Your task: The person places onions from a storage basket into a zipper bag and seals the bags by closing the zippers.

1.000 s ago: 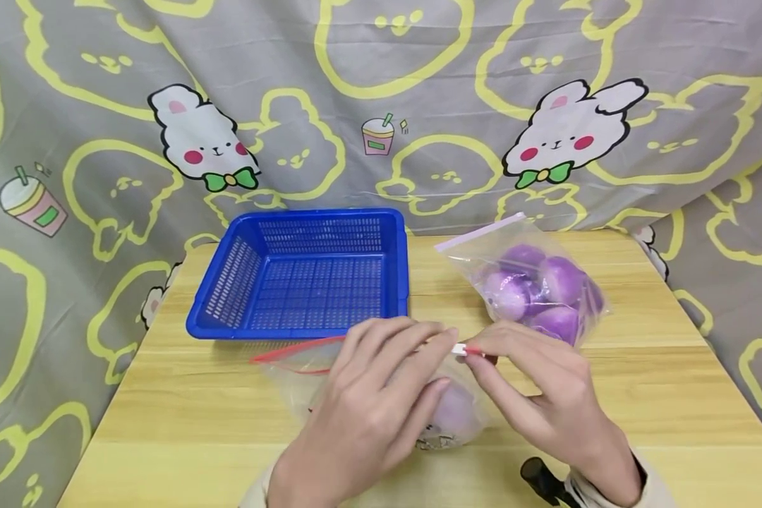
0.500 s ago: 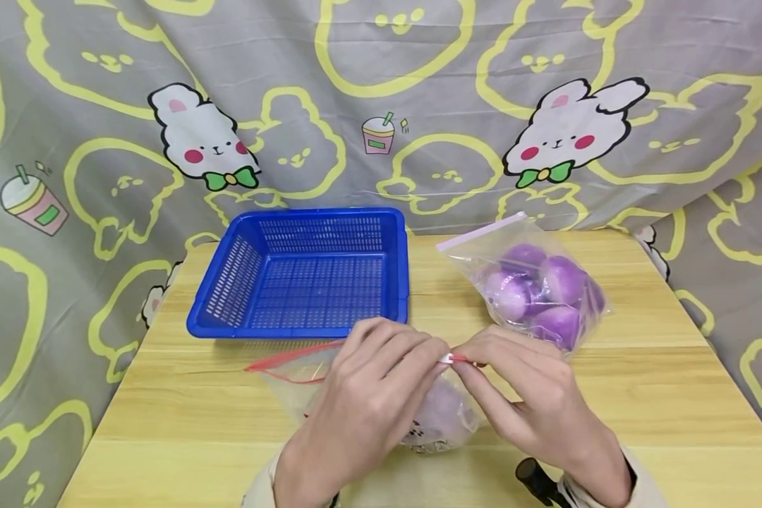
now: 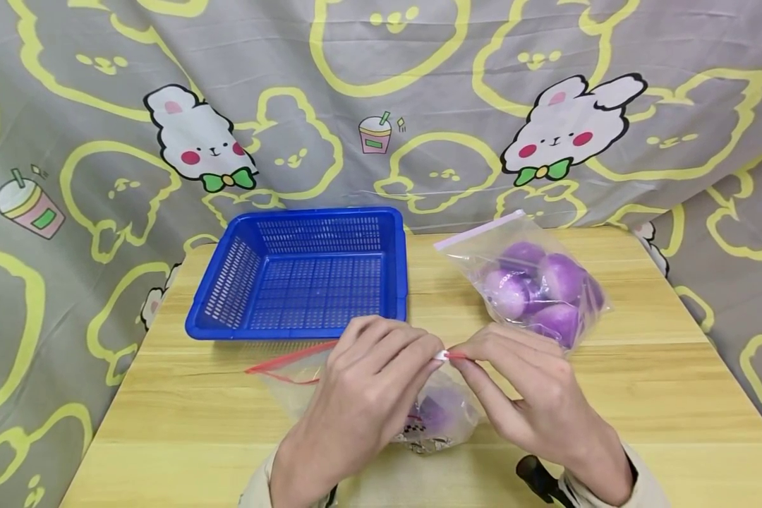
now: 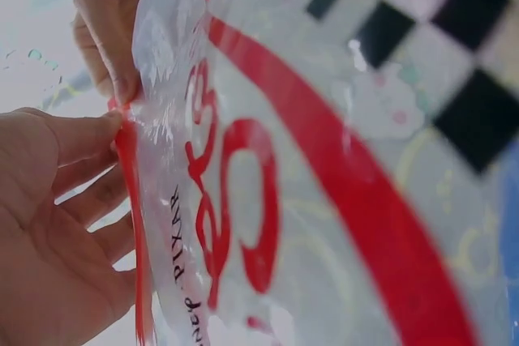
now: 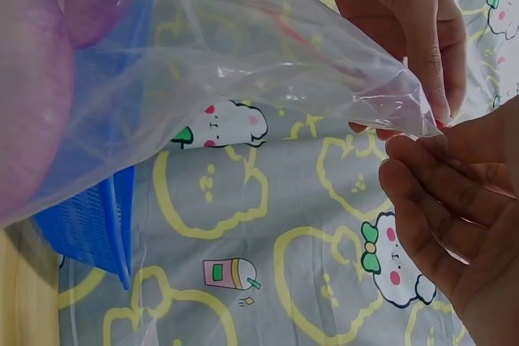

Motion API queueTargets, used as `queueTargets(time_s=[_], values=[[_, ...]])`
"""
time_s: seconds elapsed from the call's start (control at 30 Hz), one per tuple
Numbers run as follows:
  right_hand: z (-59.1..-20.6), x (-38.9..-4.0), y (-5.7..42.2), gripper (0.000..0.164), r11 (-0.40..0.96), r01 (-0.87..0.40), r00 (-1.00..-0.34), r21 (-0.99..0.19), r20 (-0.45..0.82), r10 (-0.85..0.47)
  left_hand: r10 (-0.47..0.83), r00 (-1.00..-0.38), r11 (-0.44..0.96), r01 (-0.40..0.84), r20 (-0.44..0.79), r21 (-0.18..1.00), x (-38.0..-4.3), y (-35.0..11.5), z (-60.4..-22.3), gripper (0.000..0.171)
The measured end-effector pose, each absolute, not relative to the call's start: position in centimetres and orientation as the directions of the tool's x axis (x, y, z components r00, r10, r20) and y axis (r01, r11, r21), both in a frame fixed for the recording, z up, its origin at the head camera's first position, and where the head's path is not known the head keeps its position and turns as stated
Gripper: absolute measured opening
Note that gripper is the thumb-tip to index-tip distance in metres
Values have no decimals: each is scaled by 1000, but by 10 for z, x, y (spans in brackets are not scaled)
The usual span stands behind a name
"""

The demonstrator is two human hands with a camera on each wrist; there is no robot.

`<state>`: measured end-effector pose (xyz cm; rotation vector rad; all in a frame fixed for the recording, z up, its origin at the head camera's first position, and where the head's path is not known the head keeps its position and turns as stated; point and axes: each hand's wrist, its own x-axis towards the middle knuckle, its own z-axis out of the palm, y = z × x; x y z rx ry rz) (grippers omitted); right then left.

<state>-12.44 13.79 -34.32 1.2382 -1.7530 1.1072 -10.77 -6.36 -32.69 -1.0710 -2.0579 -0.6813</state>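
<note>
In the head view, my left hand pinches the white slider of a clear zip bag. My right hand pinches the end of the bag's red zip strip, close beside the left fingertips. Further left the strip's edges gape apart. The left wrist view shows red lettering and a black-and-white checker print on the bag, with the left hand's thumb on the strip. Pale purple round things show inside the bag in the right wrist view; their kind is unclear through the plastic.
A blue perforated basket stands behind the left hand. At the back right lies another zip bag with several purple-and-white round things in it. The wooden table meets a patterned cloth behind. A black object sits by the right wrist.
Both hands have shifted slightly left along the strip, the white slider moving with them. The bag beneath has tilted a little. The basket and the other bag stay put.
</note>
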Motion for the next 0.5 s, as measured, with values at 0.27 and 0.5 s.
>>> queueTargets(time_s=[0.27, 0.5], values=[[-341, -127, 139, 20, 168, -960, -267, -224, 912, -311, 456, -405, 516, 846, 792, 136, -110, -65, -326, 15], [-342, -128, 140, 21, 200, -954, -276, -224, 918, -285, 455, -431, 534, 832, 779, 150, -111, -67, -327, 17]])
